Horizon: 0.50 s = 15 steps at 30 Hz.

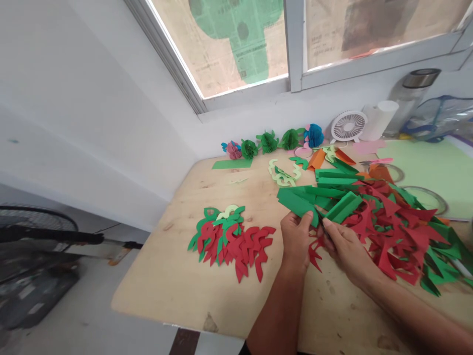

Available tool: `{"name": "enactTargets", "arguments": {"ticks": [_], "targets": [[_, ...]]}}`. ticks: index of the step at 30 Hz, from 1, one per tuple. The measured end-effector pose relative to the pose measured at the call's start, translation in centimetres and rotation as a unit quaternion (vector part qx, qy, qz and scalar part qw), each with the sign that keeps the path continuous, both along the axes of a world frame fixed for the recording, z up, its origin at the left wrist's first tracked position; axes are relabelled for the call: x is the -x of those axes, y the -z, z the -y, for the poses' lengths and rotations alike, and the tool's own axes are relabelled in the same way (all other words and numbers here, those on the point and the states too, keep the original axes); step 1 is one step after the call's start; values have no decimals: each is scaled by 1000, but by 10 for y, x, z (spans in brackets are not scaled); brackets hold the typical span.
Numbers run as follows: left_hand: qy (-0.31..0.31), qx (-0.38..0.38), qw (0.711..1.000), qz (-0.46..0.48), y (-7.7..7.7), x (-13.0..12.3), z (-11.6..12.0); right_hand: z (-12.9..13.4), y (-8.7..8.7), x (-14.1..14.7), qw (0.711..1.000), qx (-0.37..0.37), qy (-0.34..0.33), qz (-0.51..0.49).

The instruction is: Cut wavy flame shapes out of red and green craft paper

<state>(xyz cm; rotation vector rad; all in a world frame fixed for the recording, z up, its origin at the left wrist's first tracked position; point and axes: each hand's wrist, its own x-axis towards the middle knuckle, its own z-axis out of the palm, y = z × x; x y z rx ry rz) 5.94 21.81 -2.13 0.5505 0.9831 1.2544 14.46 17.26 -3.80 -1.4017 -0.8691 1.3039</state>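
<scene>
My left hand (297, 235) pinches a folded green paper piece (297, 201) between thumb and fingers. Close on its right, my right hand (342, 245) is closed round scissors (321, 222), whose dark blades meet the edge of the green paper; their handles are mostly hidden by my fingers. Red and green paper scraps (399, 231) are heaped beside and beyond my right hand. To the left of my left hand lies a pile of curved red cut-outs (240, 244), with green cut-outs (210, 214) and a pale green one on it.
Folded paper flowers and turtle-like shapes (268, 142) line the wall. A small white fan (349, 126), a bottle (414, 98) and pale green sheets (436, 172) are at the back right. Light green cut-outs (284, 177) lie mid-table (166, 276).
</scene>
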Motion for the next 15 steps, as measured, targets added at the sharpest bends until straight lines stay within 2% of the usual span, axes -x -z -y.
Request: {"name": "enactTargets", "arguments": {"ticks": [6,15], "targets": [[1,10,1000,1,-4,2,0,-1,0,0,1000,9,-1,5],[-2,-4,1000,-16,3,1,-2,0,-1,0,1000,17,-2,1]]}}
